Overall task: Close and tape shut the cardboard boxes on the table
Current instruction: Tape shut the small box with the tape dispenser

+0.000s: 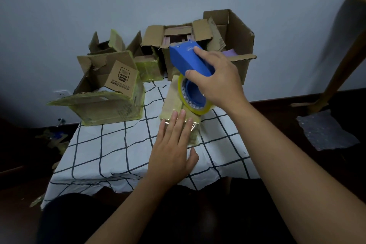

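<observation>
My left hand (174,144) lies flat on the near end of the small box (181,109), mid-tabletop (111,144), fingers straight, pressing it down. My right hand (217,79) has its grip clamped on the blue dispenser (188,57), its tape roll (195,97) resting on the box top. The box looks light and likely to slide, so I pin it. Far boxes stand open: the middle one (178,35) holds something brownish, the right one (233,35) something purple; the left box (107,89) is half open
</observation>
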`<state>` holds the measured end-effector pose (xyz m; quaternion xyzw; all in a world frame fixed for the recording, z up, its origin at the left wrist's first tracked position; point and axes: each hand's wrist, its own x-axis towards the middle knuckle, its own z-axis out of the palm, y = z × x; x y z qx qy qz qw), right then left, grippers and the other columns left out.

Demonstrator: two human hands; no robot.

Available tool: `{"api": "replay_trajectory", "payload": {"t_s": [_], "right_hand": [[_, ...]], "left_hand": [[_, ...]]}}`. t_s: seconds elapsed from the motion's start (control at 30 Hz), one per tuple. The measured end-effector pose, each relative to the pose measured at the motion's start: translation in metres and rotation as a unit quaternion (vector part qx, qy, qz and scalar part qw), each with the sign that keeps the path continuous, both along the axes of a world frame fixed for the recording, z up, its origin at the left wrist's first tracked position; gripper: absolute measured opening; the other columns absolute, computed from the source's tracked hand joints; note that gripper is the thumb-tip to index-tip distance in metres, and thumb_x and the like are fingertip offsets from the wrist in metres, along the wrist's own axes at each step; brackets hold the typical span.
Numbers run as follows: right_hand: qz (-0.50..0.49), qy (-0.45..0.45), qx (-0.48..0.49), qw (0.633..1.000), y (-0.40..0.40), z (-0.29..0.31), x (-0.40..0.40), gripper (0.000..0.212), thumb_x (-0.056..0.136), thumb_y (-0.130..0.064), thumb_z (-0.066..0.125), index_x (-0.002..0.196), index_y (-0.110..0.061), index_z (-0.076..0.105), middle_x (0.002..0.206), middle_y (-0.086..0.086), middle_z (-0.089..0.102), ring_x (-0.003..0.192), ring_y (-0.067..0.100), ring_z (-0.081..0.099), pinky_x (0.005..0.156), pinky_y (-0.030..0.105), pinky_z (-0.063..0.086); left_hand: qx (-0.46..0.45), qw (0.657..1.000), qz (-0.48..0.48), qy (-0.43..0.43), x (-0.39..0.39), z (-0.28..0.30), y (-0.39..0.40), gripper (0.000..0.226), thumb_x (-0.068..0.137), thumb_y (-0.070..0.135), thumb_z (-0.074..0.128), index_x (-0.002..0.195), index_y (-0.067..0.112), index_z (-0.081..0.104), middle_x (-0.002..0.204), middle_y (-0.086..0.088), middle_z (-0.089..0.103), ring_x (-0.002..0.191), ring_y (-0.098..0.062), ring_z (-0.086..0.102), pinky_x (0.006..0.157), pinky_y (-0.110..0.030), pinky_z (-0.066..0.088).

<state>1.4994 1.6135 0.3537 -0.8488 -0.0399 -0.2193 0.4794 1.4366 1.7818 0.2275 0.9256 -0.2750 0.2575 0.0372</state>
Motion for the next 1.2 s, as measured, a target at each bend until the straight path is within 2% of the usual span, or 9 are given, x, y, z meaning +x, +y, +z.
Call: {"api": "replay_trajectory", "payload": {"t_s": [0.17,0.3,0.43,0.7,0.87,0.97,1.03,1.1,1.2], "right_hand": [[0.01,0.017,0.001,1.0,0.003,0.005,0.004,0.062,0.084,-0.041,0.071,0.142,-0.033,0.052,0.126,-0.008,0.055,0.111,0.011,0.053,0.095,0.04,0.05],[0.014,0.023,-0.02,0.999,0.006,0.007,0.005,0.062,0.085,-0.041,0.071,0.143,-0.033,0.051,0.129,-0.008,0.054,0.111,0.011,0.052,0.094,0.04,0.051],[0.009,0.025,-0.025,0.999,0.006,0.008,0.004,0.063,0.084,-0.042,0.07,0.143,-0.034,0.051,0.128,-0.009,0.054,0.111,0.011,0.053,0.095,0.041,0.051],[0.013,0.026,-0.038,0.999,0.007,0.008,0.005,0.063,0.084,-0.044,0.07,0.143,-0.035,0.051,0.128,-0.01,0.054,0.111,0.011,0.053,0.094,0.042,0.051],[0.014,0.025,-0.033,0.999,0.007,0.007,0.003,0.063,0.084,-0.042,0.071,0.143,-0.035,0.051,0.128,-0.01,0.054,0.112,0.01,0.053,0.094,0.042,0.051],[0.015,0.026,-0.029,0.999,0.006,0.008,0.002,0.062,0.084,-0.04,0.071,0.143,-0.035,0.051,0.128,-0.01,0.054,0.111,0.011,0.052,0.094,0.041,0.051],[0.015,0.026,-0.031,0.999,0.006,0.008,0.002,0.062,0.084,-0.04,0.071,0.143,-0.034,0.051,0.128,-0.009,0.054,0.111,0.012,0.053,0.094,0.041,0.051],[0.016,0.025,-0.031,0.999,0.006,0.008,0.002,0.062,0.084,-0.04,0.071,0.143,-0.034,0.051,0.128,-0.009,0.054,0.11,0.012,0.053,0.093,0.041,0.051],[0.018,0.027,-0.033,0.999,0.007,0.009,0.003,0.062,0.084,-0.041,0.071,0.143,-0.035,0.051,0.128,-0.009,0.054,0.111,0.011,0.053,0.094,0.042,0.051]], "left_hand": [[0.059,0.997,0.031,-0.035,0.003,-0.021,0.005,0.093,0.076,0.026,0.059,0.155,0.004,0.015,0.161,-0.019,0.01,0.151,-0.034,0.01,0.122,-0.048,0.007],[0.041,0.997,0.047,-0.042,0.003,-0.032,-0.003,0.093,0.079,0.023,0.048,0.156,0.003,0.0,0.163,-0.019,-0.008,0.151,-0.036,0.001,0.123,-0.048,0.003],[0.022,0.998,0.057,-0.016,-0.004,-0.044,-0.007,0.094,0.077,0.022,0.047,0.156,0.002,0.0,0.163,-0.019,-0.009,0.151,-0.037,0.003,0.123,-0.049,0.006],[-0.043,0.996,0.068,-0.042,-0.019,-0.033,-0.007,0.074,0.076,0.02,0.059,0.146,0.003,0.041,0.148,-0.021,0.034,0.142,-0.037,0.031,0.118,-0.052,0.023],[-0.023,0.995,0.094,0.007,-0.021,-0.037,-0.008,0.082,0.073,0.026,0.063,0.148,0.006,0.037,0.132,-0.017,0.055,0.138,-0.034,0.039,0.117,-0.049,0.025],[-0.02,0.995,0.095,0.023,-0.026,-0.039,-0.004,0.069,0.075,0.028,0.059,0.14,0.008,0.05,0.121,-0.013,0.062,0.131,-0.03,0.045,0.113,-0.05,0.026],[-0.08,0.993,0.081,-0.004,-0.029,-0.033,-0.001,0.046,0.077,0.028,0.057,0.119,0.011,0.066,0.11,-0.011,0.062,0.118,-0.027,0.049,0.104,-0.048,0.031],[-0.189,0.978,0.085,-0.033,-0.026,-0.022,0.003,0.029,0.081,0.029,0.056,0.101,0.012,0.066,0.103,-0.008,0.058,0.105,-0.024,0.049,0.091,-0.041,0.033],[-0.384,0.915,0.119,0.035,-0.01,0.005,0.016,0.033,0.092,0.04,0.057,0.111,0.012,0.056,0.108,-0.001,0.053,0.103,-0.016,0.048,0.086,-0.027,0.033]]}}
